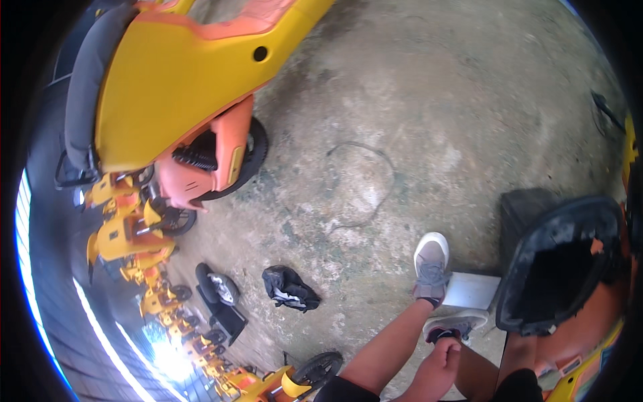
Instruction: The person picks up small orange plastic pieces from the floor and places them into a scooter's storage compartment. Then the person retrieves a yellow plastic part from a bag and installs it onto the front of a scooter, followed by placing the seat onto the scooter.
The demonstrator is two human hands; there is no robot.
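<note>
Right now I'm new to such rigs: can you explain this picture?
There's no robot: someone works bare-handed, seen by a fisheye camera on their head that looks down, so straight edges bend. The left hand is low in the frame; I can make out nothing in it. The right forearm reaches a black seat-shaped piece that hides the hand; its grip is unclear. On the floor lie a crumpled black bag and a thin cable; a yellow scooter fills the upper left.

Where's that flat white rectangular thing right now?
The flat white rectangular thing is lower right in the head view, between the upper grey shoe and the oval black piece.
</note>
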